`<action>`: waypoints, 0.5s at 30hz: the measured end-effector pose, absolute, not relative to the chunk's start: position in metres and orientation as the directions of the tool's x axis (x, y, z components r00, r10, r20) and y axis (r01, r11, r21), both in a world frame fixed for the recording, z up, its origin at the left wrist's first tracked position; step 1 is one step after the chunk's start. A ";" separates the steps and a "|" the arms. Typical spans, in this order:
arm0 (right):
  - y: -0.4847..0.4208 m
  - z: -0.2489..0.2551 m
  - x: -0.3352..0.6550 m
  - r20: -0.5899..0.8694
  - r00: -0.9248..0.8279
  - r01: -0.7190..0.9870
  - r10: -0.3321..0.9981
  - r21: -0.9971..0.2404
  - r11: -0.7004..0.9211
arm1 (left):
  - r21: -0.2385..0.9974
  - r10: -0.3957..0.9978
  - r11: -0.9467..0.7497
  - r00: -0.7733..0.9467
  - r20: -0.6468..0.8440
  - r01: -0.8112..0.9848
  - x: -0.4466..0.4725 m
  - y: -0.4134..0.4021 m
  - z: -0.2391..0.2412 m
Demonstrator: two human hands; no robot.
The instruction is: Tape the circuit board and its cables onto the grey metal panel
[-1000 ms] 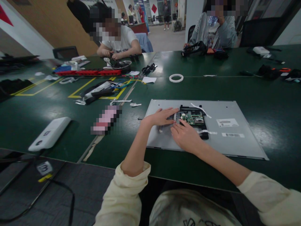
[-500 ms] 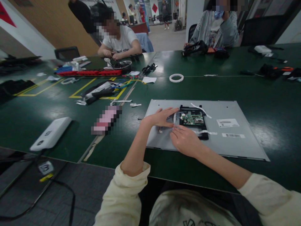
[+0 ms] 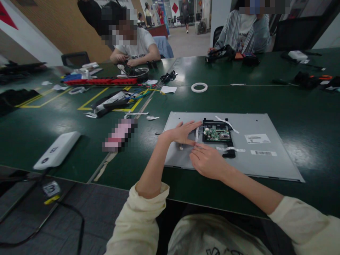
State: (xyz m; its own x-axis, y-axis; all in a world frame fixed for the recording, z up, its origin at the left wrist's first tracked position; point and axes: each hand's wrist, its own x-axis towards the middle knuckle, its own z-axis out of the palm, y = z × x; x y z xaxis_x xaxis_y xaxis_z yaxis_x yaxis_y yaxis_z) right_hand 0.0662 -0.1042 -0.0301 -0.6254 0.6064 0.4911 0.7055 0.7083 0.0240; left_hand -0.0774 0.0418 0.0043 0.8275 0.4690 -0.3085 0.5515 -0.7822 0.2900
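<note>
A grey metal panel (image 3: 255, 159) lies flat on the green table (image 3: 79, 141) in front of me. A small green circuit board (image 3: 216, 132) in a black frame sits near the panel's middle, with white tape strips (image 3: 228, 148) around it. My left hand (image 3: 180, 132) lies flat on the panel just left of the board, fingers stretched out. My right hand (image 3: 208, 161) rests on the panel below the board, fingers extended and pressing down near a tape strip by my left hand.
A white device (image 3: 57, 150) and a pink object (image 3: 119, 134) lie to the left. A tape roll (image 3: 199, 87), cables, a red strip (image 3: 101, 81) and tools lie further back. Two people sit at the far side, hands busy at their own places.
My right hand has slid back toward me and slightly left, off the circuit board, which now shows in full. My left hand has stayed in place.
</note>
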 end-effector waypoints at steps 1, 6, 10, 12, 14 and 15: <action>-0.104 -0.030 0.066 0.493 -0.628 0.698 0.602 0.014 0.716 | 0.289 0.467 -0.784 0.828 -0.310 0.550 -0.077 0.042 0.004; -0.105 -0.027 0.067 0.509 -0.671 0.640 0.539 0.031 0.767 | 0.285 0.465 -0.783 0.825 -0.322 0.553 -0.077 0.042 0.005; -0.105 -0.027 0.066 0.527 -0.678 0.618 0.513 0.031 0.786 | 0.282 0.470 -0.780 0.821 -0.325 0.559 -0.076 0.041 0.005; -0.105 -0.027 0.066 0.526 -0.680 0.612 0.511 0.022 0.791 | 0.283 0.468 -0.781 0.821 -0.326 0.557 -0.076 0.041 0.005; -0.105 -0.027 0.066 0.526 -0.678 0.607 0.513 0.008 0.794 | 0.282 0.465 -0.781 0.820 -0.332 0.557 -0.076 0.040 0.005; -0.105 -0.027 0.066 0.528 -0.676 0.605 0.514 0.000 0.796 | 0.280 0.465 -0.781 0.819 -0.336 0.558 -0.076 0.040 0.005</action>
State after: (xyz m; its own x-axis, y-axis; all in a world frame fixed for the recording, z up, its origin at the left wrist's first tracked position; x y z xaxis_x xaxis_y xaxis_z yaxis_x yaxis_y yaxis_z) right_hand 0.0656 -0.1046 -0.0272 -0.6762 0.5142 0.5276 0.6053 0.7960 0.0001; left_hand -0.0762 0.0402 0.0054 0.8194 0.4646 -0.3357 0.5577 -0.7815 0.2797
